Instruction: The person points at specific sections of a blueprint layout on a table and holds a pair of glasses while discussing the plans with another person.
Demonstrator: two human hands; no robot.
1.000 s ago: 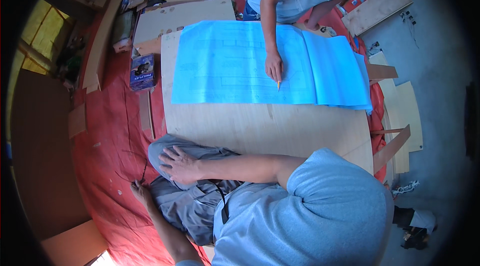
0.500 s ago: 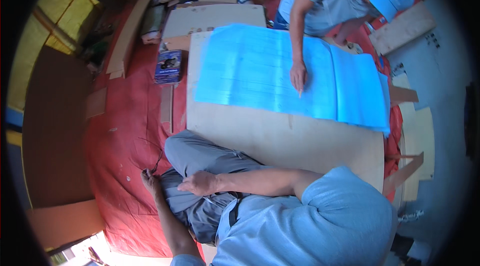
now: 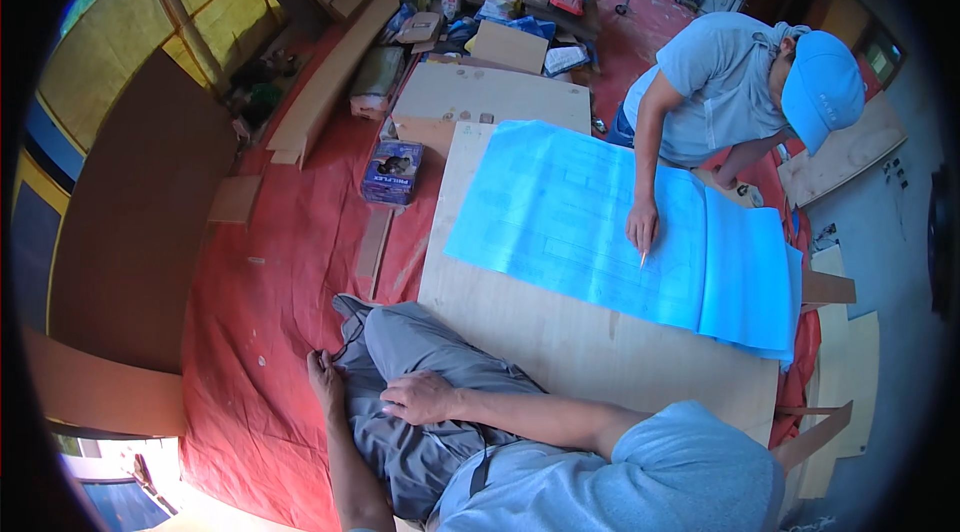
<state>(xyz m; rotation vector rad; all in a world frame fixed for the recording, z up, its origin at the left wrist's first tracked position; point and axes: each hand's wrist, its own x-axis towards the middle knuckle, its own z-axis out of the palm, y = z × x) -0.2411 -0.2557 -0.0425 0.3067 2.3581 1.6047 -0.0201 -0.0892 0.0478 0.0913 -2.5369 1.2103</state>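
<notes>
The left hand (image 3: 326, 379) has its fingertips pinched together on a thin dark strand (image 3: 352, 334), which runs up and right from this grip beside the bent knee. Just right of that grip, the right hand (image 3: 420, 397) rests on the grey trousers (image 3: 445, 342), fingers loosely curled; whether they clasp anything, I cannot tell. To the left of the pinch, the red sheet (image 3: 250, 302) gives the widest room for moving, reaching to the upright brown panel (image 3: 130, 222). Ahead, a narrow wooden strip (image 3: 375, 252) and a blue box (image 3: 391, 172) bound that room. Right of the grip, beyond the knee, runs the near edge of the pale board (image 3: 540, 332); a wood margin lies between it and the blue drawing sheets (image 3: 580, 212), whose right end drapes near the board's far-right edge. A co-worker's hand (image 3: 643, 225) holds a pencil (image 3: 643, 259) over them.
</notes>
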